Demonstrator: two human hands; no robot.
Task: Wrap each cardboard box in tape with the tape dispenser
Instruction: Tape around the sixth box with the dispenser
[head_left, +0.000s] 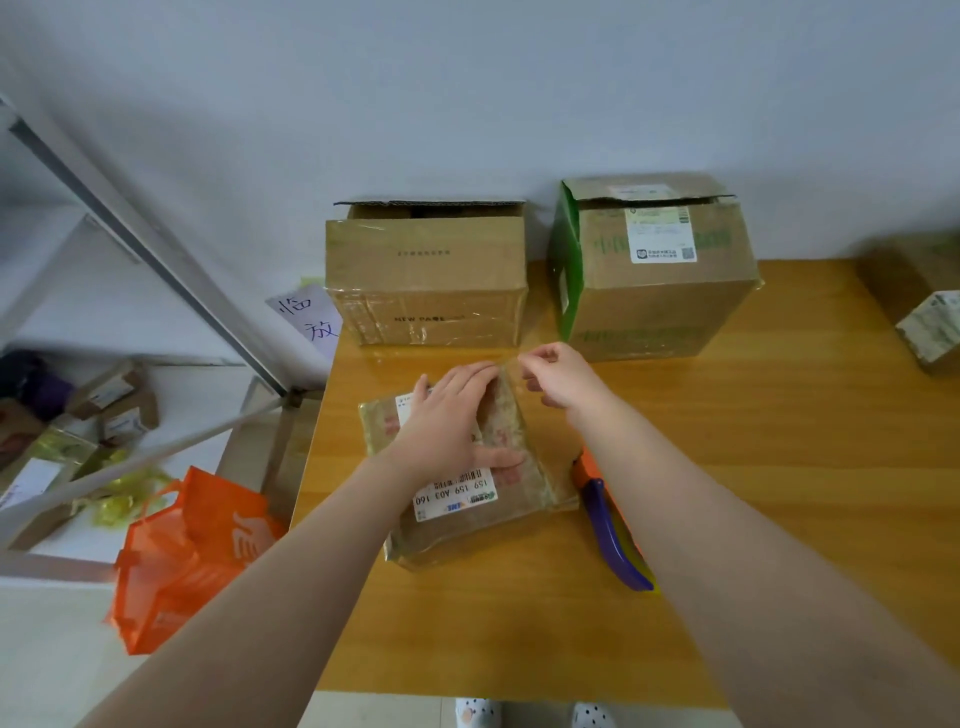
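Note:
A small flat cardboard box (511, 499) with a white shipping label lies on the wooden table (779, 467) in front of me. My left hand (447, 415) lies flat on its top, fingers straight, pressing it down. My right hand (558, 376) hovers at the box's far edge and pinches the end of a clear tape strip (506, 361). The tape dispenser (613, 525), orange with a purple handle, lies on the table just right of the box, partly under my right forearm.
Two bigger cardboard boxes stand at the table's back: a brown one (426, 280) and a green-sided one (654, 270). Another box (919, 306) sits at the right edge. An orange bag (187, 556) and a metal shelf with parcels (78, 415) are on the left.

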